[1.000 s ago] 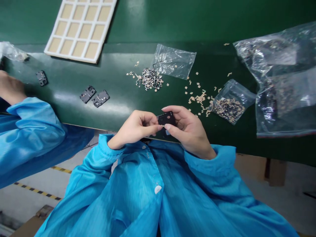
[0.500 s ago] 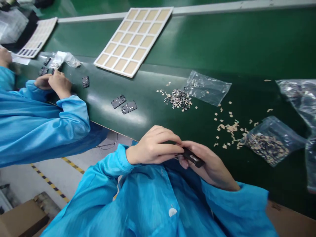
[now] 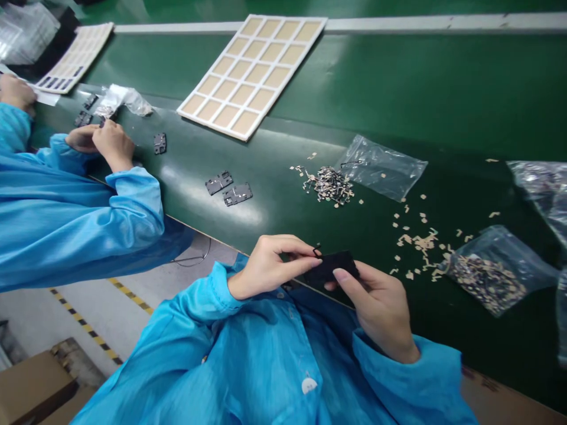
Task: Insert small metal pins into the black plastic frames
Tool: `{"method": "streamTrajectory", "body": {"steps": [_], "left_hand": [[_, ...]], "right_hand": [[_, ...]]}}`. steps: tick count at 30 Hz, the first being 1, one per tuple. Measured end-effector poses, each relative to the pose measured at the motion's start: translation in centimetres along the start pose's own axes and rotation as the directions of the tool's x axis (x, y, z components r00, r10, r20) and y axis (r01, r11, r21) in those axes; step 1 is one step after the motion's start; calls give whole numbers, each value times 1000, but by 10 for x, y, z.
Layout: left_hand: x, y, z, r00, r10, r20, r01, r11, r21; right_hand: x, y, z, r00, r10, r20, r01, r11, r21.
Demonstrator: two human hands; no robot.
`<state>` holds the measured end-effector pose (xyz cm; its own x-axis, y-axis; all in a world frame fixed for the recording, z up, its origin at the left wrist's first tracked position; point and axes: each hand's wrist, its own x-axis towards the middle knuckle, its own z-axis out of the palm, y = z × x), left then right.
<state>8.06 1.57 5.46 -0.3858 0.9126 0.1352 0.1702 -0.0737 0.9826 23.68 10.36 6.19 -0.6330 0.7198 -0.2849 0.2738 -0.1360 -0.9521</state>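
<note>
Black plate [image 3: 330,268], clamped in both hands' grip over the counter [image 3: 411,112] edge, long axis roughly sideways: left hand [image 3: 272,265] pinches one end, right hand [image 3: 381,310] the other, underside hidden.

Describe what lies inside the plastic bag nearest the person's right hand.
The plastic bag holds a heap of small tan and dark parts; glare hides their exact shapes and the heap's underside.

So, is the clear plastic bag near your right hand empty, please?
No, the clear plastic bag holds a heap of small tan parts.
</note>
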Motion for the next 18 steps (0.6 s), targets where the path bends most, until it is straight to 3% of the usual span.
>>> {"method": "streamTrajectory", "body": {"steps": [5,9,12,15,18], "left_hand": [[-5,-5,3,949,314,-36,-301,932,202],[-7,-6,2,912,410,10,-393,867,307],[-10,-5,0,951,309,17,-301,913,276],[-12,-3,0,997,73,12,-74,984,163],[-13,-1,1,985,-174,20,174,984,-21]], "right_hand": [[3,3,6,998,4,-70,1,998,69],[3,10,7,997,-17,-70,26,992,126],[2,12,8,998,-9,-63,19,986,165],[2,12,9,999,7,-40,2,977,215],[1,11,10,999,31,-22,-25,969,244]]}}
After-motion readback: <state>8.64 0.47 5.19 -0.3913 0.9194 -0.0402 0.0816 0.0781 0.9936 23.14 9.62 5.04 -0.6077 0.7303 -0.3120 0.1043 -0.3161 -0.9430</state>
